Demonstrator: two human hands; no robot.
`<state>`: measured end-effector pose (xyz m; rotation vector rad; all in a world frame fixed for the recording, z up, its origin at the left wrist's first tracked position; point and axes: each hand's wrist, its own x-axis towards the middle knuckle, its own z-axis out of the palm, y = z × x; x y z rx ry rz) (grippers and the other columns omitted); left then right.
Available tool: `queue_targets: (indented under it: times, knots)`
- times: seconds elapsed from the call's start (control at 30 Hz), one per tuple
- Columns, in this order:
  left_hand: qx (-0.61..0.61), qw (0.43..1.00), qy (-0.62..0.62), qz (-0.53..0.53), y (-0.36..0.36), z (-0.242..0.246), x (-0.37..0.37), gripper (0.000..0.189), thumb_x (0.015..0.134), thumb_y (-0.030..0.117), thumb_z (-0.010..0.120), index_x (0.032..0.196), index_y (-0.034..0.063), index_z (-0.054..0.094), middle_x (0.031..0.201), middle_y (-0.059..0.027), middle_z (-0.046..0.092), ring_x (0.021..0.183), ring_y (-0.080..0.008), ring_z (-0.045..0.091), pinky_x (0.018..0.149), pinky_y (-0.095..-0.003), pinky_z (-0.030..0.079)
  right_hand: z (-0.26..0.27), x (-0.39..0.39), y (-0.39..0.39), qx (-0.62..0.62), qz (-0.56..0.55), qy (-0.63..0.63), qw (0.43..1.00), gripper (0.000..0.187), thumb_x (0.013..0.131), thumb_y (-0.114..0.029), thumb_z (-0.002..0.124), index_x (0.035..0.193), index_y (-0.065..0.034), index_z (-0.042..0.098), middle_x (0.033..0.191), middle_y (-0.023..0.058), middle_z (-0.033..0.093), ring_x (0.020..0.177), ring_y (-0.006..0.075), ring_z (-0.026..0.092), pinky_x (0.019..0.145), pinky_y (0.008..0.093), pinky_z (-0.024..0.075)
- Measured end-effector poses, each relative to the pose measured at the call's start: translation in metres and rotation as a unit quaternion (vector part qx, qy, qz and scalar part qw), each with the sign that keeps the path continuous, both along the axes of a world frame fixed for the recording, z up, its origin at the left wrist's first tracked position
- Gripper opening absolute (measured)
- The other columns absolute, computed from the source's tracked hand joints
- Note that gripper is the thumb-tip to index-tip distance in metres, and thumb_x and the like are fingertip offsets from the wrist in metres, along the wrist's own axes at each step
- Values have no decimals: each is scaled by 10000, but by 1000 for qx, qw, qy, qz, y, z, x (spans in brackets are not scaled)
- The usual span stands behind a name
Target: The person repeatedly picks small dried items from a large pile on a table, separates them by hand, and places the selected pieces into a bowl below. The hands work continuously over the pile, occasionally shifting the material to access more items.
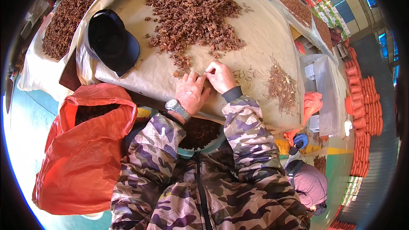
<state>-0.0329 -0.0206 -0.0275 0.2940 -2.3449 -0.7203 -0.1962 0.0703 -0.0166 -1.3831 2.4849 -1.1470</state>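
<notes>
A large heap of dried star anise [195,12] lies on the pale sheet covering the table [262,38]. My left hand [190,92], with a watch on its wrist, rests palm down at the near end of the heap, beside a few loose stars. My right hand [219,76] touches it, thumb and forefinger pinched together; whatever is between those fingertips is too small to tell. Thin stems [246,74] are scattered right of my right hand, and a small pile of stems and bits [281,86] lies farther right. Below my wrists, a round basin [201,134] holds dark pieces.
A dark cap [111,41] lies on the table's left part. An open red woven sack [86,153] with dark contents stands at left. Another table [48,70] bears more star anise. A person [306,182] bends at lower right; stacked red sacks [364,111] stand beyond.
</notes>
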Motion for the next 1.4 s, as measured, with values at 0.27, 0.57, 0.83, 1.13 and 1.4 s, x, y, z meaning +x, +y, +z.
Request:
queue_targets:
  times: [0.27, 0.57, 0.83, 1.13, 1.4]
  knots:
    - [-1, 1000, -31, -3, -3, -8, 1, 277, 852, 248, 795, 1018, 44, 710, 1129, -181, 637, 1042, -399, 607, 908, -504, 515, 7, -2, 1, 61, -46, 70, 995, 52, 838, -72, 721, 841, -57, 671, 771, 167, 709, 746, 387, 707, 688, 468, 559]
    - [-23, 999, -22, 5, 12, 2, -21, 260, 874, 257, 775, 1066, 87, 735, 1122, -167, 639, 1081, -384, 605, 919, -514, 504, -7, -16, 33, 3, -101, -10, 995, 84, 834, -55, 729, 817, -55, 646, 788, 167, 714, 743, 389, 713, 668, 461, 561]
    - [-11, 997, -54, -52, 15, 3, -11, 210, 884, 219, 772, 1028, 74, 723, 1107, -162, 633, 1072, -407, 596, 928, -516, 507, -6, -34, 67, 16, -168, 160, 972, 89, 861, -70, 731, 870, -88, 644, 829, 175, 690, 787, 403, 711, 699, 499, 557]
    - [16, 985, -61, -159, 22, 14, 23, 211, 899, 253, 770, 938, 55, 707, 979, -158, 668, 986, -392, 640, 894, -494, 532, 3, -56, 16, -25, -82, 220, 972, 312, 937, -80, 667, 1245, -71, 719, 1181, 182, 645, 1084, 383, 668, 909, 481, 555]
    - [56, 991, -7, -124, 6, 14, 26, 187, 901, 194, 767, 975, 49, 675, 940, -160, 684, 917, -402, 650, 831, -510, 535, -15, -30, -3, -2, -28, 186, 982, 259, 927, -40, 663, 1179, 2, 703, 1099, 199, 645, 999, 380, 678, 896, 454, 565]
